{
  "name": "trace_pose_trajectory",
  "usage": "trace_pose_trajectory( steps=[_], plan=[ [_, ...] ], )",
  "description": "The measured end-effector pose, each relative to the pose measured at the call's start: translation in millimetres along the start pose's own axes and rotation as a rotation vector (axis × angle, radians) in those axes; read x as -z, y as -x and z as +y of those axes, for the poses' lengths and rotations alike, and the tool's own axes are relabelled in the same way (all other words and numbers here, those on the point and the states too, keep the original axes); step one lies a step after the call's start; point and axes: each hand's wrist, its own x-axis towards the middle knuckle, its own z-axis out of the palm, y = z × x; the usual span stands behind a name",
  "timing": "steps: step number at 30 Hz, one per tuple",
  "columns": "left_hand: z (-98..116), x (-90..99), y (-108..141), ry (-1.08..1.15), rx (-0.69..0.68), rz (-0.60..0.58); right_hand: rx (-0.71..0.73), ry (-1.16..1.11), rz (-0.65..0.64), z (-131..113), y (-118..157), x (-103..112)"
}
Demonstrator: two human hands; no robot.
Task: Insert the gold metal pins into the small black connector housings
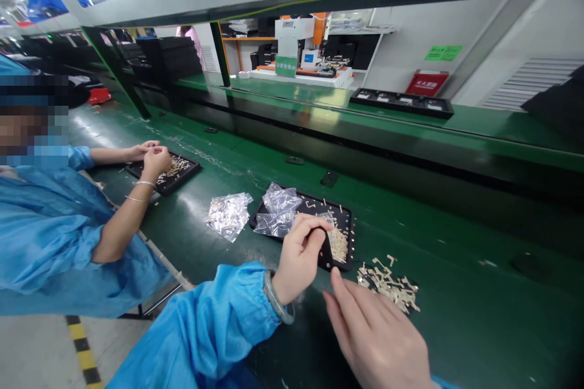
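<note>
My left hand pinches a small, thin black piece between thumb and fingers, above the near edge of a black tray. Just below that piece is my right hand, fingers stretched out and thumb apart, with nothing visible in it; its index fingertip is close to the piece, and I cannot tell if they touch. Many small pale-gold parts lie in the tray, along with clear plastic bags. To the right, a loose pile of similar parts rests on the green table, beyond my right hand.
Another plastic bag of parts lies left of the tray. At the left, a co-worker's hands work over a second black tray. Small black pieces are scattered behind. A raised shelf carries a long black tray.
</note>
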Motion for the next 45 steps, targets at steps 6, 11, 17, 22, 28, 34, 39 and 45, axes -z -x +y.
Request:
trace_pose_trajectory(
  steps=[6,11,17,22,28,34,39,45],
  plan=[
    [-3.7,-3.3,-2.1,0.424,0.474,-0.075,-0.167,-0.475,-0.112,37.3,-3.9,7.6],
    [-3.0,-4.2,-2.3,0.582,0.659,-0.158,-0.169,-0.524,-0.200,50.5,-4.6,-1.3],
    [-7.0,-9.4,0.7,0.635,0.759,-0.247,-0.053,-0.461,-0.255,45.8,-6.8,-2.0],
    [-9.7,-9.9,4.2,0.570,0.822,-0.392,-0.152,-0.503,-0.144,52.2,-3.3,-4.3],
    [-8.5,-6.5,4.2,0.271,0.399,-0.386,-0.466,-0.602,-0.065,57.0,-4.5,-4.0],
    [-6.4,-6.5,4.0,0.034,0.178,-0.340,-0.766,-0.943,-0.213,52.7,-6.6,-1.0],
    [-4.0,-0.2,-0.6,-0.122,0.066,-0.411,-0.871,-1.070,-0.225,51.7,-8.2,-3.0],
    [-1.5,5.7,-7.3,-0.172,-0.016,-0.503,-1.005,-1.261,-0.246,49.5,-11.0,-4.3]
  ],
)
